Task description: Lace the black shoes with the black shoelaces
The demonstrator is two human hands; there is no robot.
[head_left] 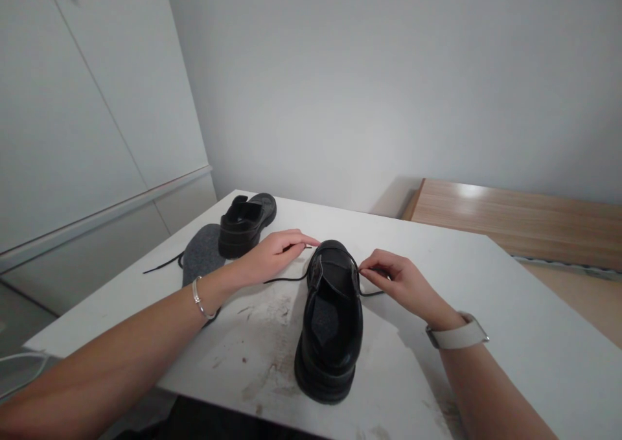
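Observation:
A black lace-up shoe [334, 362] stands on the white table in front of me, its heel toward me and its toe pointing away. My left hand [276, 253] is at the left of the toe, with a shoelace end [308, 247] showing between the thumb and the stretched index finger. At the right side of the shoe's opening, my right hand [396, 278] pinches the shoelace close to the eyelets. One lace stretch crosses over the toe, and another loose piece [284, 279] lies left of the shoe.
A second black shoe [238, 236] sits farther back on the left. Beside it lie a grey felt insole [201, 252] and a black lace [162, 265]. The white table [413, 375] has dirt smudges near me. A wood-topped surface [510, 216] stands behind right, against the wall.

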